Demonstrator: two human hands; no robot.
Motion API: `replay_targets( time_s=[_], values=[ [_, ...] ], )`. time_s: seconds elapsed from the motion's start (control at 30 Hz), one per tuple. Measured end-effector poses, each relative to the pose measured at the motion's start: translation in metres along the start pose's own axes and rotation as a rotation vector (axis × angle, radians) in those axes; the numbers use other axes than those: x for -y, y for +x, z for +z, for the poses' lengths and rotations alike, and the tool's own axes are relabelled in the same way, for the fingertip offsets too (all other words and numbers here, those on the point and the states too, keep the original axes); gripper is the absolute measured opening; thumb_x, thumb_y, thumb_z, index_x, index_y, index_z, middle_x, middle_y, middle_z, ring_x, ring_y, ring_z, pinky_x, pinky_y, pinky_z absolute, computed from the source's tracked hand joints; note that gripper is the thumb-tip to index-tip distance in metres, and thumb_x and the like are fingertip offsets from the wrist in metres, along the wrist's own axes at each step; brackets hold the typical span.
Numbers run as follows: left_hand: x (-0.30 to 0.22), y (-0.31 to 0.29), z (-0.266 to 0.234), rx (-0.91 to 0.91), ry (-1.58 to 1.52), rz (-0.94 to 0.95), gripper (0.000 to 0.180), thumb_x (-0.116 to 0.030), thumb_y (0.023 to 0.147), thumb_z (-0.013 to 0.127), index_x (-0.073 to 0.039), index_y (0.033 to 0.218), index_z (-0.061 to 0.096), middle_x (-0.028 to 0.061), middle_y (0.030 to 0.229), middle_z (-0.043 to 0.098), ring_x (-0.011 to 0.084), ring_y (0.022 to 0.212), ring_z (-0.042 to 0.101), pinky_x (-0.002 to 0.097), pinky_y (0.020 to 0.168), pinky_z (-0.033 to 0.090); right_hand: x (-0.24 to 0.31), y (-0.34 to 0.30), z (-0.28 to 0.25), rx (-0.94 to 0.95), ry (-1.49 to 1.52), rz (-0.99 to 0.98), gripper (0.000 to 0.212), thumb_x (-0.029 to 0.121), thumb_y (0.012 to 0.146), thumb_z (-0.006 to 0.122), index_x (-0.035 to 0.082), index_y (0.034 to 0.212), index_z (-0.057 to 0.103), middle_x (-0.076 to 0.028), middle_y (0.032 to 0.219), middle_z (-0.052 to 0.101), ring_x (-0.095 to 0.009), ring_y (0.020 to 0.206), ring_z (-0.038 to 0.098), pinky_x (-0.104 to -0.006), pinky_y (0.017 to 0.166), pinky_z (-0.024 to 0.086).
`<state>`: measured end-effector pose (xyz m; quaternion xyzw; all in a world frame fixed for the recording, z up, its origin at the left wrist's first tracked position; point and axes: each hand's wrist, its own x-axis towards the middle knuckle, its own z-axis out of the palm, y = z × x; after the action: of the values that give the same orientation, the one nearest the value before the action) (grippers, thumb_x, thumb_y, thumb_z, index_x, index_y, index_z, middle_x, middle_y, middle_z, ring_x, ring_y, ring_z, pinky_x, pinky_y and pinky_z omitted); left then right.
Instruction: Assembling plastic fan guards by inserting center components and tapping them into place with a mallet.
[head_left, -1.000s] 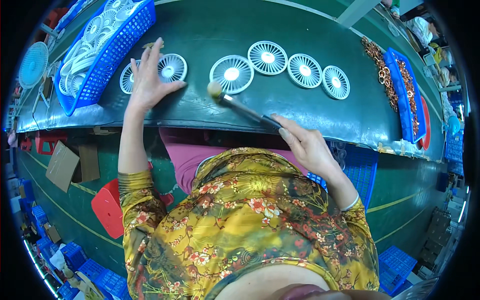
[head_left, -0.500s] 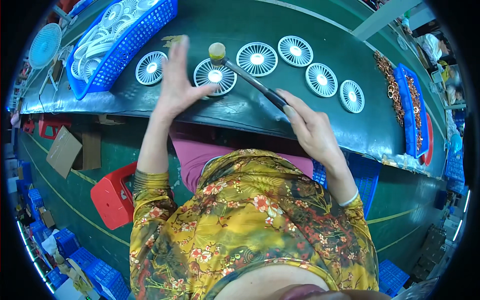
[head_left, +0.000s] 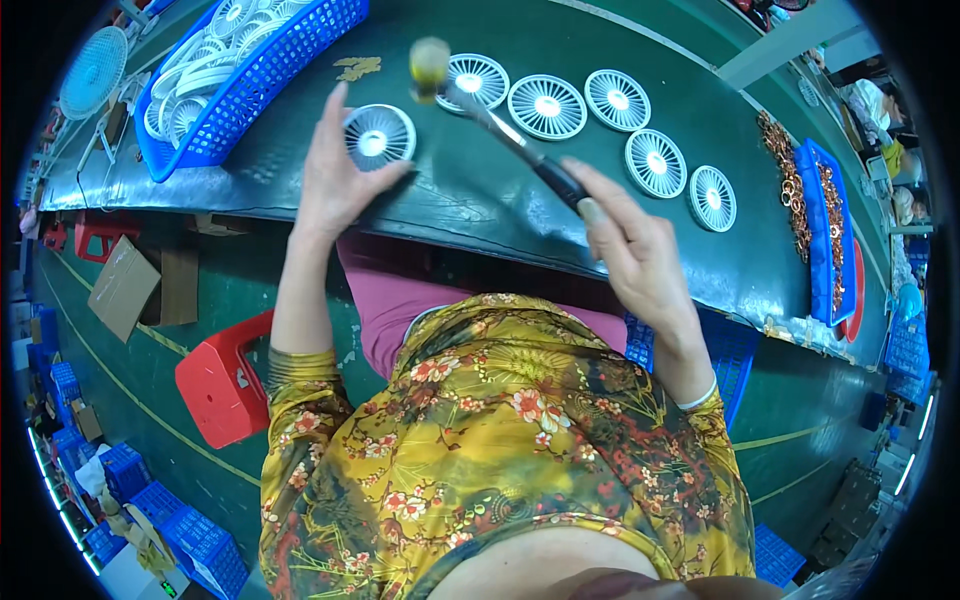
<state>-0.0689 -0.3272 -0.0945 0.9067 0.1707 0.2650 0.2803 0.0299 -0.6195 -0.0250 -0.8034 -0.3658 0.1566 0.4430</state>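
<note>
My left hand [head_left: 335,180] curves around the left and near rim of a white slotted disc [head_left: 380,137] lying on the green tabletop, thumb along its near edge. My right hand [head_left: 635,235] grips the black handle of a mallet [head_left: 525,150]. Its pale yellowish head, smeared by motion, is raised beyond and right of that disc. Just behind the mallet's shaft lies another white disc [head_left: 475,82], partly covered by it. More of these discs lie farther right, including a white disc [head_left: 546,106] and a white disc [head_left: 655,163].
A blue basket [head_left: 250,90] piled with white discs stands at the back left. Brown scraps [head_left: 357,68] lie near it. Copper-coloured rings [head_left: 785,175] are heaped beside a blue tray [head_left: 822,235] at the right. A red stool [head_left: 222,390] stands on the floor at left.
The leftmost disc has shifted right with my left hand around it. The disc formerly under the mallet now sits farther back and right. The mallet head has lifted away.
</note>
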Motion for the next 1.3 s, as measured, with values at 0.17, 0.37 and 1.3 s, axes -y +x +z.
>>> replay_targets(
  time_s=[0.17,0.37,1.3],
  values=[
    [-0.026,-0.001,0.018,0.071,-0.108,-0.007,0.115,-0.028,0.059,0.085,-0.007,0.145,0.013,0.0243,0.121,0.052,0.0367,0.113,0.052,0.0422,0.096,0.043,0.0,0.01,0.018,-0.127,-0.052,-0.349,0.037,0.016,0.093,0.051,0.014,0.13,0.051,-0.017,0.117,0.061,-0.035,0.083,0.066,-0.0406,0.072,0.053],
    [-0.014,-0.006,0.022,0.096,-0.108,-0.052,0.117,-0.031,0.06,0.084,-0.008,0.146,0.01,0.022,0.122,0.052,0.0358,0.114,0.052,0.0432,0.097,0.042,-0.016,0.007,0.013,-0.018,-0.114,-0.078,0.032,0.022,0.094,0.05,0.014,0.124,0.055,-0.016,0.111,0.062,-0.041,0.089,0.061,-0.0421,0.076,0.052],
    [-0.047,0.247,0.207,-0.347,0.195,0.294,0.051,-0.03,0.079,0.069,-0.007,0.121,0.052,0.0223,0.122,0.044,0.0384,0.12,0.04,0.0557,0.101,0.029,-0.193,0.272,-0.094,-0.716,-0.821,0.018,0.026,0.027,0.084,0.062,0.005,0.097,0.061,-0.012,0.112,0.058,-0.027,0.111,0.054,-0.0502,0.102,0.033]
  ],
)
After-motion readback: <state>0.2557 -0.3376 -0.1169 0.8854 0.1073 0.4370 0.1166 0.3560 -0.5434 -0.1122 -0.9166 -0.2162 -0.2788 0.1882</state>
